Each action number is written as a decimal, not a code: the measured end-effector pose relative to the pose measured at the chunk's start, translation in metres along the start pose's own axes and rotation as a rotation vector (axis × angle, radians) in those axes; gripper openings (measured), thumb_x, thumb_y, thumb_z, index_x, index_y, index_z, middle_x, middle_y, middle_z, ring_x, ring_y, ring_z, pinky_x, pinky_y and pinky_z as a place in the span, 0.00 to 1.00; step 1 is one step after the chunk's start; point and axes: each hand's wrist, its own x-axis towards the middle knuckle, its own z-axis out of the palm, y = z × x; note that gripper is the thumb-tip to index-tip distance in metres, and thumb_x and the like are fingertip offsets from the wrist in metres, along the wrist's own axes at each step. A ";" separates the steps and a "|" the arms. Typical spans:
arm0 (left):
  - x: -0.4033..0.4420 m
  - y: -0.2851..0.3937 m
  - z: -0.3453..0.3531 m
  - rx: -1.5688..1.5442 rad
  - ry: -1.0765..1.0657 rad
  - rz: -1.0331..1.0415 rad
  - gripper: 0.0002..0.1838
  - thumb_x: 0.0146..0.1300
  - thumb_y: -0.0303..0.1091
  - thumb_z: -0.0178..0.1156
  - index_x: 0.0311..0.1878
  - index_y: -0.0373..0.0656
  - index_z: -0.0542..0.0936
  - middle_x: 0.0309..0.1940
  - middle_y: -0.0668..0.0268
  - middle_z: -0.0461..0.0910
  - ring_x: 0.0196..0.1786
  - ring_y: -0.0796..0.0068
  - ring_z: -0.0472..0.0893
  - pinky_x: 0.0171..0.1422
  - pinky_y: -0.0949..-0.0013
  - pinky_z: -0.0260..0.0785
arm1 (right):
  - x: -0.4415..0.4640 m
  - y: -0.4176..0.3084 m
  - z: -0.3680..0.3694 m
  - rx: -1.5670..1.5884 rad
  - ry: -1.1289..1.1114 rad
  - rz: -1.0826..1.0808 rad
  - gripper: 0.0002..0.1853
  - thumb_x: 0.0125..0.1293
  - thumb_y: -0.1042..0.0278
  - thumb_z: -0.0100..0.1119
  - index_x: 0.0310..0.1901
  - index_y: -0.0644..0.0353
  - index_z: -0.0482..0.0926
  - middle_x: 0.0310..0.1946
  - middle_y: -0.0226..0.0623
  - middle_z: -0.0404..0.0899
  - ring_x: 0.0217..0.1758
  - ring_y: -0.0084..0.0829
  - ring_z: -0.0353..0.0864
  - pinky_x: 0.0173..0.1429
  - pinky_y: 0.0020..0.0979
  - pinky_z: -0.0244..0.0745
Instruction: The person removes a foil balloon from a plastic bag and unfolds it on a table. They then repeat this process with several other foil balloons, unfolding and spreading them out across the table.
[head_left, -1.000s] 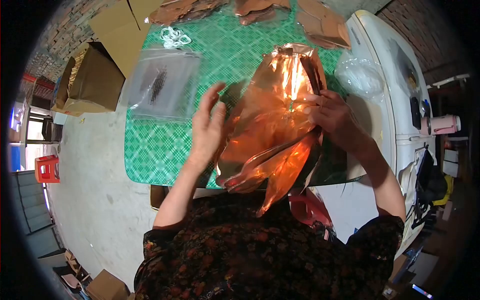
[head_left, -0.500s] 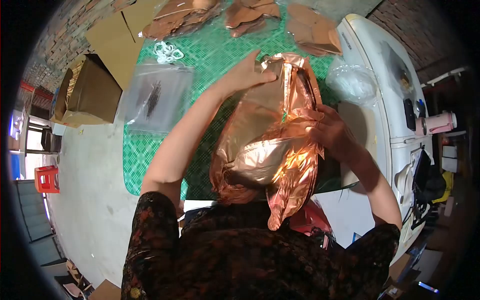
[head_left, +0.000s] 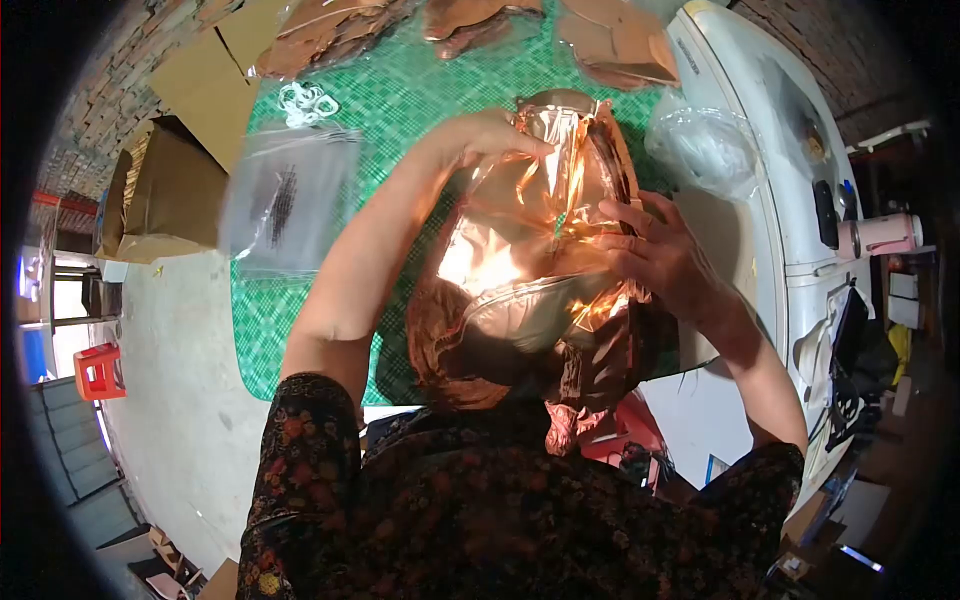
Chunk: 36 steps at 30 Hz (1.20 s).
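Observation:
A shiny copper-coloured foil balloon [head_left: 510,265], flat and creased, lies across the near part of the green table in front of my body. My left hand [head_left: 485,135] is closed on its upper left edge, the thumb over the foil and the other fingers partly hidden. At the right edge, my right hand [head_left: 660,245] grips the foil, with fingers bent over the surface. A narrow crumpled tail [head_left: 562,428] of foil hangs past the table's near edge.
Bagged copper foil packs [head_left: 615,45] lie along the far side. White ribbon loops [head_left: 306,103] and a stack of clear bags [head_left: 290,200] are at left, a clear plastic bundle [head_left: 705,155] at right. A white fridge-like cabinet [head_left: 785,235] borders the right; a cardboard box [head_left: 175,190] stands left.
The foil has flattened and spread out, and its lower end has folded in toward the table. Both hands keep their hold, with the right fingers slightly more spread. The view has shifted a little.

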 end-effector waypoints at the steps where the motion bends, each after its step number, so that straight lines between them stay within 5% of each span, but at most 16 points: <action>1: -0.002 0.001 0.001 -0.005 -0.011 -0.013 0.17 0.54 0.46 0.78 0.35 0.46 0.84 0.30 0.73 0.81 0.30 0.82 0.73 0.36 0.72 0.65 | 0.001 -0.001 -0.003 0.004 0.000 0.004 0.07 0.62 0.66 0.57 0.41 0.53 0.79 0.52 0.27 0.83 0.72 0.37 0.68 0.75 0.51 0.58; 2: -0.004 0.003 0.002 -0.009 -0.022 -0.026 0.17 0.53 0.46 0.78 0.35 0.46 0.84 0.28 0.74 0.80 0.28 0.82 0.72 0.33 0.72 0.63 | 0.002 -0.002 -0.005 0.008 0.000 0.007 0.07 0.62 0.67 0.57 0.41 0.53 0.79 0.52 0.27 0.83 0.72 0.37 0.68 0.75 0.51 0.59; 3: -0.010 0.007 0.001 -0.016 -0.032 -0.065 0.27 0.52 0.48 0.78 0.50 0.40 0.85 0.40 0.66 0.84 0.43 0.73 0.78 0.51 0.70 0.69 | 0.002 -0.002 -0.007 0.011 0.002 0.009 0.07 0.63 0.67 0.57 0.41 0.53 0.79 0.52 0.27 0.83 0.72 0.37 0.68 0.75 0.51 0.59; 6: -0.037 0.024 -0.003 -0.104 -0.007 -0.032 0.26 0.53 0.47 0.78 0.50 0.40 0.85 0.40 0.67 0.84 0.42 0.75 0.78 0.48 0.70 0.69 | -0.002 -0.002 -0.003 0.023 0.039 0.034 0.06 0.62 0.68 0.58 0.41 0.52 0.80 0.53 0.26 0.82 0.72 0.36 0.69 0.74 0.51 0.61; 7: -0.044 0.028 -0.003 -0.079 0.071 0.016 0.19 0.54 0.47 0.78 0.42 0.45 0.86 0.27 0.76 0.78 0.27 0.84 0.70 0.29 0.78 0.58 | -0.002 -0.001 -0.005 0.009 0.052 0.022 0.06 0.62 0.69 0.59 0.41 0.52 0.80 0.53 0.26 0.83 0.72 0.36 0.69 0.73 0.50 0.61; 13: -0.101 0.082 -0.030 0.044 0.168 0.217 0.18 0.57 0.46 0.76 0.46 0.47 0.85 0.24 0.77 0.79 0.22 0.88 0.69 0.24 0.79 0.57 | 0.020 -0.002 -0.040 -0.174 0.162 -0.072 0.06 0.57 0.72 0.64 0.37 0.55 0.79 0.52 0.32 0.85 0.70 0.39 0.73 0.72 0.47 0.64; 17: -0.140 0.140 -0.041 0.174 0.228 0.410 0.15 0.62 0.40 0.73 0.46 0.43 0.85 0.28 0.76 0.81 0.26 0.88 0.73 0.28 0.79 0.63 | 0.033 0.005 -0.065 -0.433 0.210 -0.160 0.06 0.56 0.72 0.64 0.35 0.55 0.77 0.54 0.32 0.84 0.72 0.39 0.72 0.74 0.46 0.61; 19: -0.154 0.160 -0.045 0.255 0.278 0.513 0.13 0.62 0.38 0.72 0.46 0.43 0.85 0.37 0.75 0.83 0.37 0.86 0.77 0.41 0.79 0.67 | 0.033 0.018 -0.071 -0.592 0.199 -0.182 0.06 0.57 0.72 0.65 0.35 0.56 0.77 0.60 0.29 0.81 0.72 0.38 0.72 0.77 0.43 0.58; 21: -0.171 0.182 -0.053 0.353 0.333 0.370 0.17 0.61 0.41 0.73 0.45 0.40 0.84 0.31 0.74 0.81 0.32 0.85 0.77 0.35 0.77 0.68 | 0.023 0.031 -0.067 0.403 0.282 0.192 0.14 0.60 0.75 0.66 0.48 0.55 0.77 0.64 0.33 0.78 0.73 0.39 0.69 0.74 0.40 0.63; 22: -0.180 0.193 -0.058 0.349 0.330 0.246 0.18 0.60 0.42 0.74 0.45 0.39 0.84 0.29 0.73 0.80 0.30 0.84 0.76 0.33 0.76 0.68 | 0.025 0.028 -0.074 0.423 0.295 0.222 0.19 0.61 0.76 0.66 0.53 0.57 0.75 0.64 0.35 0.77 0.72 0.40 0.70 0.73 0.38 0.64; 25: -0.213 0.237 -0.048 0.459 0.178 0.383 0.20 0.65 0.40 0.70 0.59 0.45 0.82 0.47 0.68 0.86 0.47 0.77 0.79 0.55 0.69 0.73 | 0.030 0.021 -0.094 0.307 0.374 0.200 0.29 0.63 0.78 0.66 0.65 0.61 0.68 0.66 0.39 0.76 0.70 0.42 0.71 0.72 0.34 0.66; 30: -0.229 0.265 -0.046 0.778 0.324 0.349 0.19 0.63 0.36 0.70 0.56 0.43 0.83 0.42 0.72 0.86 0.43 0.79 0.79 0.50 0.71 0.74 | 0.051 0.007 -0.112 -0.151 0.673 0.010 0.38 0.61 0.69 0.71 0.70 0.60 0.63 0.69 0.48 0.70 0.70 0.49 0.70 0.73 0.42 0.65; 31: -0.233 0.271 -0.043 0.817 0.312 0.329 0.18 0.64 0.36 0.70 0.56 0.43 0.83 0.42 0.72 0.86 0.43 0.79 0.79 0.50 0.71 0.74 | 0.056 -0.007 -0.110 0.056 0.639 0.228 0.44 0.58 0.62 0.74 0.72 0.59 0.60 0.72 0.52 0.63 0.72 0.52 0.68 0.75 0.47 0.62; 35: -0.260 0.297 -0.019 0.840 0.263 0.231 0.20 0.63 0.40 0.71 0.55 0.43 0.83 0.40 0.72 0.86 0.40 0.80 0.78 0.46 0.70 0.74 | 0.090 -0.008 -0.104 0.559 0.695 0.365 0.54 0.54 0.55 0.78 0.75 0.63 0.51 0.68 0.57 0.66 0.68 0.45 0.71 0.72 0.40 0.66; 36: -0.259 0.293 -0.019 0.829 0.266 0.297 0.20 0.62 0.41 0.72 0.54 0.43 0.83 0.40 0.73 0.85 0.40 0.80 0.78 0.46 0.70 0.74 | 0.094 -0.002 -0.104 0.704 0.590 0.358 0.46 0.57 0.54 0.75 0.69 0.65 0.59 0.63 0.53 0.72 0.64 0.40 0.74 0.68 0.38 0.69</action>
